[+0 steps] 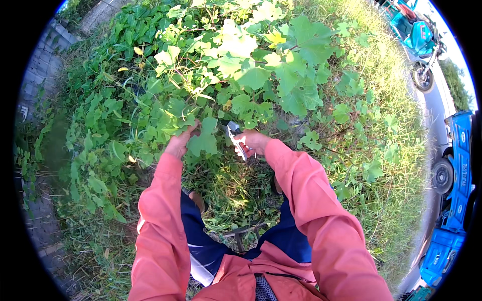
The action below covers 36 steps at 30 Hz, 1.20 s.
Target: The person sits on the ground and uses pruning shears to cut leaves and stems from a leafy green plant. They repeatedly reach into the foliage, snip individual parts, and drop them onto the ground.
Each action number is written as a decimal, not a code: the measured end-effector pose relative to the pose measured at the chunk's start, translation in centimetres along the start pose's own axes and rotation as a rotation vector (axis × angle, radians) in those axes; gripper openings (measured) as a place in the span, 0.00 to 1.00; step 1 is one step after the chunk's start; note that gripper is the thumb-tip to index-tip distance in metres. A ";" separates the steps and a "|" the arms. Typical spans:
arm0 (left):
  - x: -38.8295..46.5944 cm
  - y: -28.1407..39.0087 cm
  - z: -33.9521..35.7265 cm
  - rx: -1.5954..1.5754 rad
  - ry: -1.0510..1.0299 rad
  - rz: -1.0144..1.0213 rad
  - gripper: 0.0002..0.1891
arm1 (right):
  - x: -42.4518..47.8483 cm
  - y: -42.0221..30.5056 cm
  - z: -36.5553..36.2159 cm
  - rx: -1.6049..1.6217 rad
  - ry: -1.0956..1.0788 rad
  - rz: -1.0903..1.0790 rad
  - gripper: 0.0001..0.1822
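Observation:
My right hand [250, 142] is closed around a pair of pruning shears [236, 139], whose head points up and slightly left among the leaves. To its left, my left hand [183, 140] is at the lobed leaves of a plant, its fingers partly hidden by them. A broad green leaf [203, 138] hangs between my two hands, beside the left one. Larger lobed leaves [297, 75] in bright sun spread above and to the right of the shears. Whether the left fingers close on a stem is hidden.
Dense leafy vines [101, 109] cover the left side, with a paved surface [41, 71] beyond. Below me are cut or fallen greens and part of a small stool frame [239, 240]. Grass [399, 180] runs along the right, before a road with blue cargo tricycles [460, 165] and a teal one [420, 35].

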<state>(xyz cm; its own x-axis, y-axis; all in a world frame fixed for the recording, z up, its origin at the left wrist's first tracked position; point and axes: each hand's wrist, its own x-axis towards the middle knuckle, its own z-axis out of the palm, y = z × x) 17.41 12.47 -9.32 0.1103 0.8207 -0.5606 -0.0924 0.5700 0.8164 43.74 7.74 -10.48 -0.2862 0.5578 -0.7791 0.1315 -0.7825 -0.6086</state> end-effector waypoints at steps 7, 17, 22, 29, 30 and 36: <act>-1.6 -1.1 2.2 0.357 -0.175 0.239 0.17 | 0.9 -0.1 -1.6 0.083 -0.052 0.021 0.16; 1.8 -7.2 7.6 -0.520 -0.268 0.171 0.19 | 0.9 0.5 -1.8 0.132 0.019 -0.094 0.14; 5.1 -8.4 2.4 -0.581 -0.322 0.041 0.17 | 1.0 -0.2 -1.2 -0.034 -0.034 -0.036 0.14; 1.3 -3.1 3.4 0.108 0.016 -0.042 0.18 | -0.3 -0.3 -2.7 -0.207 -0.159 -0.029 0.11; 0.8 -3.1 3.0 0.267 0.052 -0.060 0.24 | 0.0 0.0 -2.4 -0.168 -0.162 -0.037 0.11; 1.2 -3.8 2.2 0.515 0.048 -0.047 0.31 | 0.9 0.3 -1.8 -0.161 -0.122 -0.014 0.12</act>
<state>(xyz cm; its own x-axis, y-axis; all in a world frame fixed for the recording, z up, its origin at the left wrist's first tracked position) 20.11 11.20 -12.75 0.0561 0.8024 -0.5942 0.4118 0.5235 0.7458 45.19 8.53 -11.61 -0.4007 0.5233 -0.7521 0.2738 -0.7150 -0.6433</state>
